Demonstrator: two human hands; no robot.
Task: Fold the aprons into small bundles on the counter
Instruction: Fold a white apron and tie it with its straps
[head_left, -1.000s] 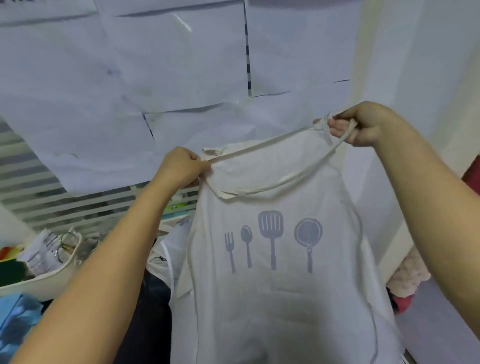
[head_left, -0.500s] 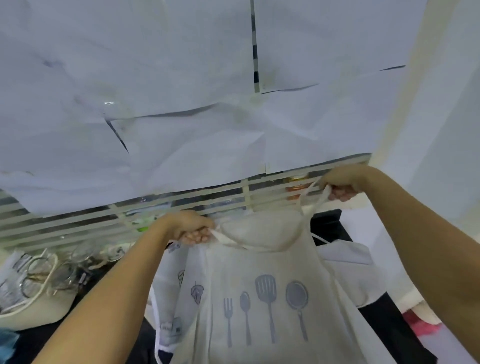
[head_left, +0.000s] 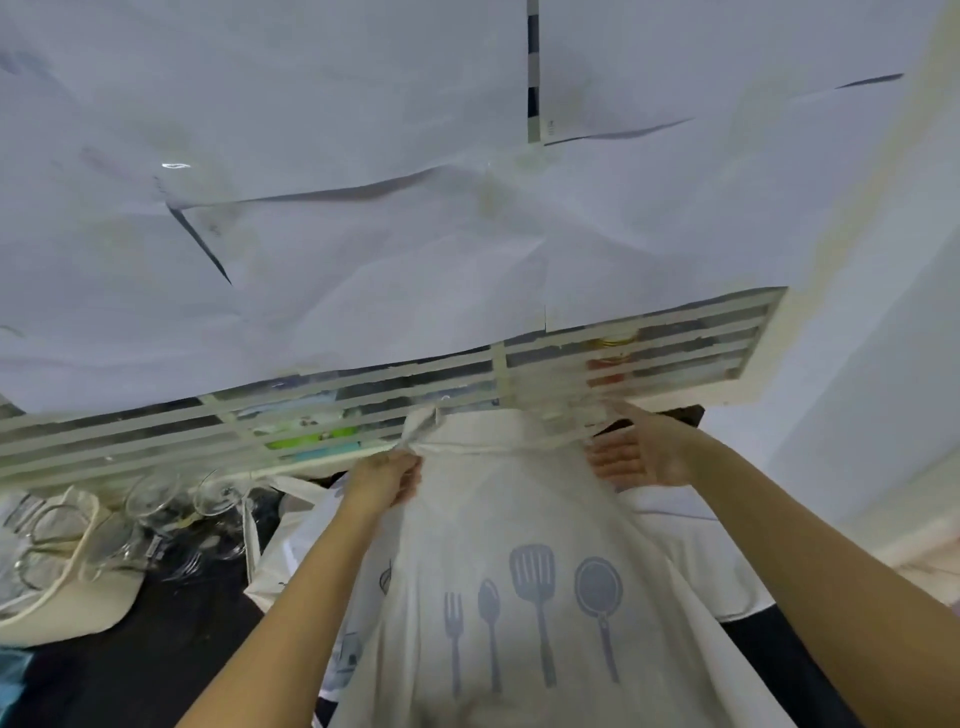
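A cream apron (head_left: 509, 509) printed with a grey fork, spoon, spatula and pan lies spread lengthwise over the dark counter (head_left: 156, 649), its bib end toward the louvred window. My left hand (head_left: 387, 480) grips the apron's upper left edge, fingers curled into the cloth. At the upper right corner my right hand (head_left: 631, 457) lies with straight fingers flat on the cloth. Its neck strap (head_left: 545, 447) lies across the top. More cream aprons (head_left: 691, 561) lie underneath on both sides.
Several clear glasses (head_left: 171, 509) stand at the back left beside a cream tray (head_left: 78, 597) holding clear items. A white louvred window (head_left: 519, 384) runs behind the counter, with paper sheets above. A white wall (head_left: 857, 415) rises on the right.
Both hands have lowered the apron from mid-air onto the counter. My right hand has let go of the strap and now lies flat on the cloth.
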